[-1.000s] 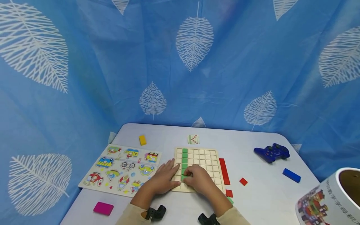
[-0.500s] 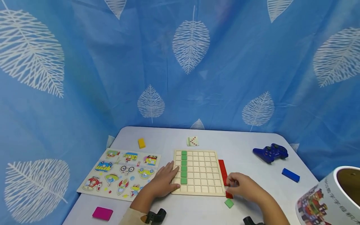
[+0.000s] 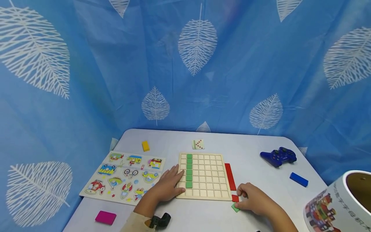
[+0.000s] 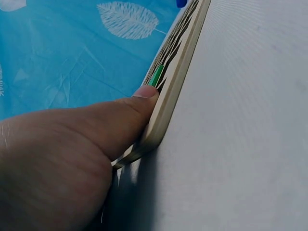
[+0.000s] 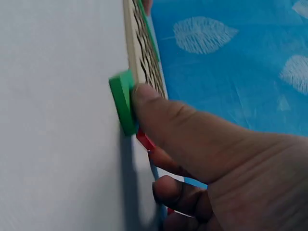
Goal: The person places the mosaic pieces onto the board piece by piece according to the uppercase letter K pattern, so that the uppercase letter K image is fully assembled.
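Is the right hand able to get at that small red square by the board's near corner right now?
Probably yes: the right hand already rests beside the small red square, thumb on the green tile, nothing between them.

Blue gamepad (image 3: 279,156), yellow block (image 3: 145,146), magenta block (image 3: 105,217).

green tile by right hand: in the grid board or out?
Out. The green tile lies on the table beside the grid board, under the right hand thumb.
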`<act>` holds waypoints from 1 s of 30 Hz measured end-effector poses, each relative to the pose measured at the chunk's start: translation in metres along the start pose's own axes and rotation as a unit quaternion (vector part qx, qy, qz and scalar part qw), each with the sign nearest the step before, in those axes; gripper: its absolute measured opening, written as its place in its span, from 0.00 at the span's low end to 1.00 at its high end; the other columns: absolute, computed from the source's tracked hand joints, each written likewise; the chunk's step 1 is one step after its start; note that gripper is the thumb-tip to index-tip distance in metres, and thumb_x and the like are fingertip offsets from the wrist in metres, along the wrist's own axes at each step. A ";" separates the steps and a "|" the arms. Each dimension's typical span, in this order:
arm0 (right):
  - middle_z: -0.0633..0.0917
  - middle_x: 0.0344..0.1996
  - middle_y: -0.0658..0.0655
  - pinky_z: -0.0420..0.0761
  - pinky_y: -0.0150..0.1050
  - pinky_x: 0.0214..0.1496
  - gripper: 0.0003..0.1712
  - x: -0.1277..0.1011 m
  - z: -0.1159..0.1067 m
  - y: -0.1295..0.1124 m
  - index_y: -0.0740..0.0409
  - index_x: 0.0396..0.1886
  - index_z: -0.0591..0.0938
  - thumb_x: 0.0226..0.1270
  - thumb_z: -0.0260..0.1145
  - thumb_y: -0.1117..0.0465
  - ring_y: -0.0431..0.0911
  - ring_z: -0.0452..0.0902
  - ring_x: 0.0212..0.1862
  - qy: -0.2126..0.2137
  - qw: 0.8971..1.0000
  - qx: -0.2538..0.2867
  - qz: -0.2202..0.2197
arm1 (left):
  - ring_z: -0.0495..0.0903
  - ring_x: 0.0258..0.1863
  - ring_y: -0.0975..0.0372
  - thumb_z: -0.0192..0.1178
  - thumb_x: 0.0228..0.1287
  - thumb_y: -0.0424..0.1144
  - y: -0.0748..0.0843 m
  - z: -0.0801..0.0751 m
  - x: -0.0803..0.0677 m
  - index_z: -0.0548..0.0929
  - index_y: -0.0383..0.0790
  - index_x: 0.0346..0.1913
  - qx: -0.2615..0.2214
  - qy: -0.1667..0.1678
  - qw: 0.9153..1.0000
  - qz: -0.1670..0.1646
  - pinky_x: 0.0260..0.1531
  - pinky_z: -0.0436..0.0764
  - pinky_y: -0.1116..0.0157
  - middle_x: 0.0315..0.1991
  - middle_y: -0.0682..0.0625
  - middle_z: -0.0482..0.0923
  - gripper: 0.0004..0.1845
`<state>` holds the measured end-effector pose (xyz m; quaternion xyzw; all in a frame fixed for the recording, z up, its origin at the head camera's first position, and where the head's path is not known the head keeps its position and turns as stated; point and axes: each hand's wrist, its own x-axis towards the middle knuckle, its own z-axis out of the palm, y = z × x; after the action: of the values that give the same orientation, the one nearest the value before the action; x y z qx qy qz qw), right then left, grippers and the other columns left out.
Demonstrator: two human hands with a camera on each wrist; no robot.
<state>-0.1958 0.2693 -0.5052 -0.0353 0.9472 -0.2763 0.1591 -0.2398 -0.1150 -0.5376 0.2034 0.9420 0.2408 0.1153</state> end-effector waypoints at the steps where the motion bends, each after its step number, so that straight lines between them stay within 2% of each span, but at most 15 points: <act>1: 0.74 0.31 0.52 0.67 0.41 0.36 0.24 0.001 -0.001 0.000 0.50 0.36 0.78 0.52 0.85 0.47 0.45 0.69 0.36 0.009 1.000 -0.003 0.012 | 0.42 0.86 0.51 0.62 0.71 0.62 0.000 0.000 0.000 0.60 0.48 0.83 -0.002 0.001 1.000 0.000 0.83 0.45 0.46 0.87 0.46 0.42 0.45; 5: 0.75 0.27 0.53 0.68 0.40 0.33 0.20 0.004 -0.005 0.006 0.53 0.38 0.80 0.61 0.80 0.46 0.45 0.70 0.32 0.041 0.998 -0.008 0.048 | 0.42 0.86 0.51 0.62 0.71 0.62 0.002 -0.001 0.000 0.60 0.48 0.83 -0.004 0.001 1.000 -0.001 0.83 0.45 0.46 0.87 0.46 0.42 0.45; 10: 0.75 0.30 0.52 0.69 0.41 0.35 0.25 0.006 -0.005 0.008 0.53 0.39 0.80 0.56 0.82 0.42 0.45 0.70 0.34 0.031 0.998 -0.020 0.047 | 0.41 0.86 0.52 0.62 0.71 0.62 0.002 0.002 0.001 0.60 0.49 0.83 -0.002 0.000 1.000 -0.003 0.84 0.45 0.47 0.87 0.47 0.42 0.44; 12: 0.75 0.31 0.52 0.70 0.42 0.36 0.25 0.004 -0.006 0.008 0.53 0.39 0.79 0.55 0.83 0.44 0.46 0.70 0.35 0.027 0.998 -0.021 0.049 | 0.41 0.86 0.52 0.62 0.71 0.63 0.002 0.003 0.002 0.60 0.50 0.83 0.000 0.002 1.000 -0.003 0.84 0.45 0.47 0.87 0.47 0.42 0.45; 16: 0.76 0.30 0.52 0.71 0.41 0.37 0.25 -0.003 -0.009 0.010 0.55 0.37 0.79 0.54 0.84 0.48 0.46 0.71 0.35 0.023 0.996 -0.029 0.078 | 0.41 0.86 0.52 0.62 0.71 0.63 0.003 0.003 0.003 0.60 0.50 0.83 -0.001 0.000 1.000 -0.002 0.84 0.45 0.47 0.87 0.48 0.41 0.45; 21: 0.76 0.28 0.53 0.72 0.40 0.36 0.19 -0.005 -0.007 0.009 0.56 0.36 0.79 0.59 0.81 0.54 0.46 0.72 0.34 0.022 0.995 -0.023 0.096 | 0.41 0.86 0.52 0.62 0.71 0.62 0.003 0.002 0.002 0.60 0.50 0.84 0.003 0.001 1.000 -0.007 0.84 0.45 0.48 0.87 0.48 0.41 0.44; 26: 0.81 0.30 0.51 0.75 0.39 0.34 0.13 -0.001 0.004 -0.009 0.58 0.40 0.81 0.60 0.77 0.61 0.45 0.75 0.35 0.091 0.992 0.032 0.076 | 0.41 0.86 0.52 0.62 0.71 0.62 0.001 0.002 0.002 0.60 0.50 0.83 0.004 0.002 1.000 -0.005 0.84 0.45 0.47 0.87 0.48 0.42 0.44; 28: 0.84 0.32 0.49 0.77 0.36 0.34 0.13 0.002 0.015 -0.027 0.57 0.41 0.83 0.60 0.77 0.62 0.42 0.77 0.35 0.118 0.990 0.059 0.041 | 0.41 0.86 0.52 0.62 0.71 0.62 0.000 0.003 0.002 0.60 0.51 0.84 0.005 0.001 1.000 -0.008 0.84 0.45 0.48 0.87 0.48 0.42 0.44; 30: 0.85 0.32 0.46 0.78 0.34 0.34 0.12 0.006 0.029 -0.050 0.55 0.41 0.84 0.59 0.78 0.63 0.40 0.78 0.35 0.124 0.989 0.076 -0.007 | 0.41 0.86 0.52 0.62 0.71 0.62 -0.001 0.003 0.002 0.60 0.51 0.84 0.008 0.001 1.000 -0.011 0.84 0.45 0.48 0.87 0.48 0.41 0.45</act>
<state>-0.1934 0.2108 -0.5033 0.0045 0.9355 -0.3511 0.0402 -0.2414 -0.1137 -0.5410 0.1940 0.9461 0.2324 0.1153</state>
